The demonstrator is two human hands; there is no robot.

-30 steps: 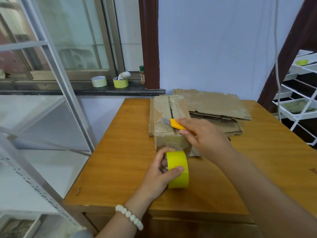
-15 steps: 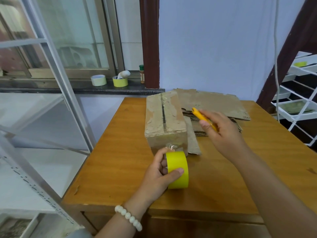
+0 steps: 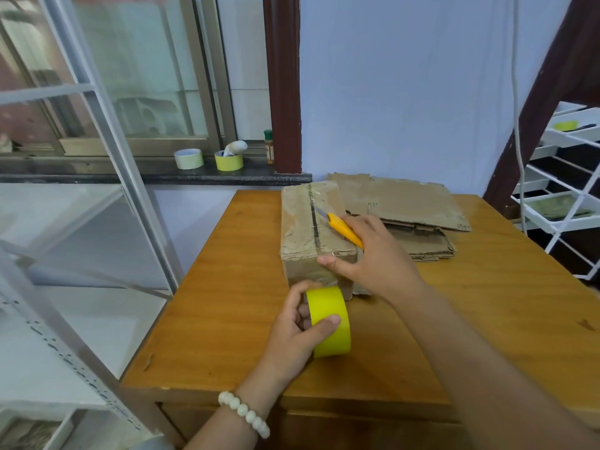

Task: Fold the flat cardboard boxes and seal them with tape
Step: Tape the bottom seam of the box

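- Two hands busy — the left hand [image 3: 292, 332] grips the yellow tape roll [image 3: 329, 319], thumb across its band, just before the box [image 3: 305, 228].
- The right hand [image 3: 373, 258] holds a yellow cutter [image 3: 344, 228], thumb pressing the box's near top edge.
- Box on the tabletop [image 3: 227, 303]: worn brown cardboard, taped seam — probably light, crushable; steady it at the corners.

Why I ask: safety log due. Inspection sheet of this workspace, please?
Surface: orange-brown wooden table, chipped near front-left edge.
Job's things: taped brown cardboard box; stack of flat brown cardboard sheets beside it.
Clutter: pale tape roll, yellow-green tape roll, small brown bottle on window ledge.
Grips: left hand holds yellow tape roll; right hand holds yellow utility knife, thumb on box.
Cables: white cord down wall.
Surroundings: grey metal shelving, white rack.
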